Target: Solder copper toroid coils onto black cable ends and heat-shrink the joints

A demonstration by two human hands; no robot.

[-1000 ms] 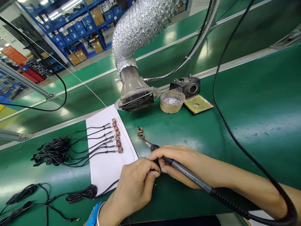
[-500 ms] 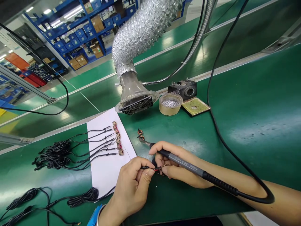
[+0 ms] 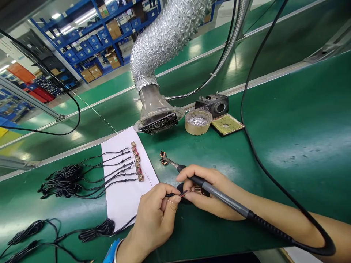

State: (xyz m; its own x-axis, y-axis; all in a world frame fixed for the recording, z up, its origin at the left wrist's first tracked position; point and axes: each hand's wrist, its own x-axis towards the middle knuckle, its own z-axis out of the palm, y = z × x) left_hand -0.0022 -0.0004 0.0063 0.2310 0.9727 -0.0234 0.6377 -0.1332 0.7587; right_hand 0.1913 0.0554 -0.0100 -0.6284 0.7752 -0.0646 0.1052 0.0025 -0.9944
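Small coil lying mostly hidden under the right hand; duct, cable bundles running out of view.

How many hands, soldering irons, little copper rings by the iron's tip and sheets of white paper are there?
Hands: 2, the left hand and the right hand
Soldering iron: 1
Copper rings: 2
White paper: 1
Total: 6

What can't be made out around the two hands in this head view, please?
Head view throughout.
Part under the right hand: mostly covered by that hand.
Wire end in the left hand: too small to tell what it touches.
Soldering iron cable: leaves at the top edge, far end unseen.
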